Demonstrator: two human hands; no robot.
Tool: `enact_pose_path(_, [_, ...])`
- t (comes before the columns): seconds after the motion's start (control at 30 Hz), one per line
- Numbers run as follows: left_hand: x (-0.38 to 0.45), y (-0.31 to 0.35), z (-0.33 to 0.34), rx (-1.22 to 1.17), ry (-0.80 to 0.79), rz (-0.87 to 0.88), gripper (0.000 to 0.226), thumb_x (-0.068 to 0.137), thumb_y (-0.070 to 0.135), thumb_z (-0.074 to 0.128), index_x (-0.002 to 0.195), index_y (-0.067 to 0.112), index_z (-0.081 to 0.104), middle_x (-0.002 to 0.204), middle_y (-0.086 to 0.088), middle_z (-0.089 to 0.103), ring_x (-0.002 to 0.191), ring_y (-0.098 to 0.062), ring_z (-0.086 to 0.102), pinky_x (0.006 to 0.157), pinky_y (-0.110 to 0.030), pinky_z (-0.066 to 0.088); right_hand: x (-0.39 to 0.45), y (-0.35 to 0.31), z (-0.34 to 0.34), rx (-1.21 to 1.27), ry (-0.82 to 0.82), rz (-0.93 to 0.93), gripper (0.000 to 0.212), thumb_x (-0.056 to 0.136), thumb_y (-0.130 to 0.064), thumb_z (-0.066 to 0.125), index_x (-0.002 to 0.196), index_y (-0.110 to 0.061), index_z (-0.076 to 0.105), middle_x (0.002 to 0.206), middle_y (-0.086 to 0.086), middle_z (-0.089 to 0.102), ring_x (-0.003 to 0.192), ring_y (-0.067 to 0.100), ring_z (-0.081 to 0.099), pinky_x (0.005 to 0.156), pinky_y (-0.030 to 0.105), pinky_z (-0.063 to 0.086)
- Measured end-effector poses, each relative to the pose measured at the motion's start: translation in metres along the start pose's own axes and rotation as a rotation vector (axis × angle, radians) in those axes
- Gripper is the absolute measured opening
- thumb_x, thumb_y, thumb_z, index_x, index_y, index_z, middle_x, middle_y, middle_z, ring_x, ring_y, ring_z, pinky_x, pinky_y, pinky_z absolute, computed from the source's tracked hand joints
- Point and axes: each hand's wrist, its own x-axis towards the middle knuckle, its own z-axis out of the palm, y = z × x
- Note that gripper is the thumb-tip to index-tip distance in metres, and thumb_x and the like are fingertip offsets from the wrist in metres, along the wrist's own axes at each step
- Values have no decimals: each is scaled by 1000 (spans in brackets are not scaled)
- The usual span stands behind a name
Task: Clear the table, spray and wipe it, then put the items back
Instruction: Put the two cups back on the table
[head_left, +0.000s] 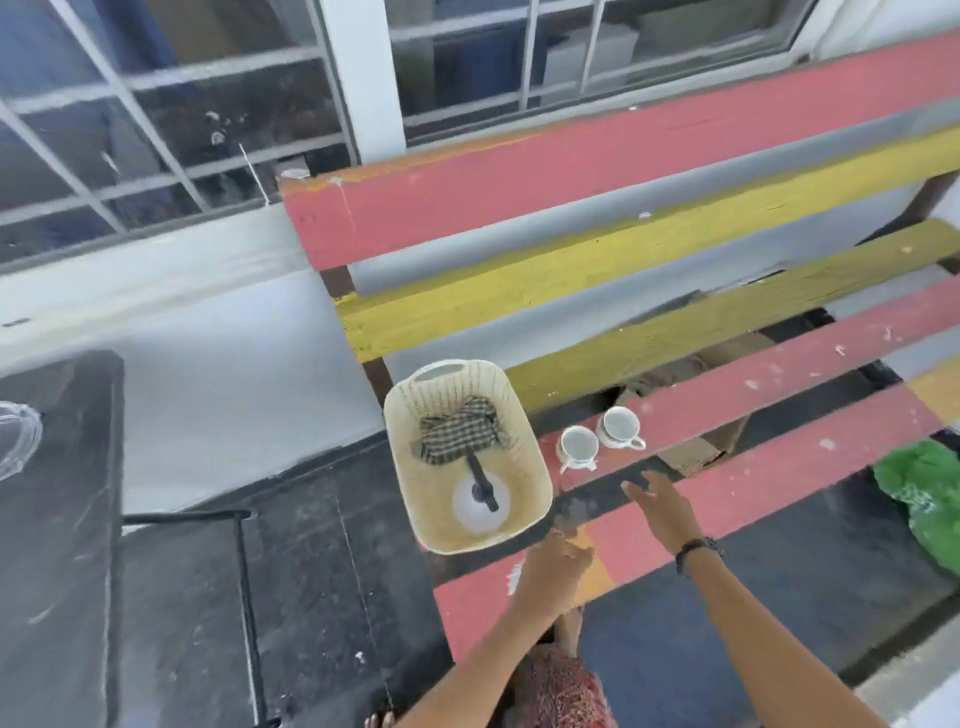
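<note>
two small white cups (600, 435) sit just past your open right hand (662, 506); your left hand (553, 564) grips the cream woven plastic basket (524, 452), probably steadying it.

A: What's beyond the fingers (636, 491) of the right hand (667, 514)?
B: A slatted bench (571, 208), red and yellow boards, paint worn and speckled white. Through the gaps just past the fingertips there's flattened cardboard (691, 452) on the floor
A: And off to the right of them?
B: A green plastic bag (919, 499), crumpled, under the bench's near slats. Far above the fingers, a window (156, 130) with white bars. Well left of them, a black metal frame (241, 571) on the dark floor
</note>
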Motion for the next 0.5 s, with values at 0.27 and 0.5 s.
enact_pose_path(0.27, [136, 60, 45, 26, 261, -89, 44, 94, 26, 46, 133, 6, 38, 135, -6, 40, 116, -26, 50, 92, -36, 44, 145, 5, -39, 17, -140, 23, 26, 87, -40, 45, 91, -16, 55, 99, 14, 51, 89, 26, 51, 74, 27, 29])
enact_pose_path(0.5, [223, 49, 40, 52, 508, -280, 45, 97, 27, 42, 134, 3, 38, 139, -13, 39, 124, -29, 44, 101, -39, 38, 212, 9, -17, -22, -113, 104, 46, 92, -34, 46, 117, 5, 51, 113, 23, 59, 104, 36, 55, 71, 33, 35])
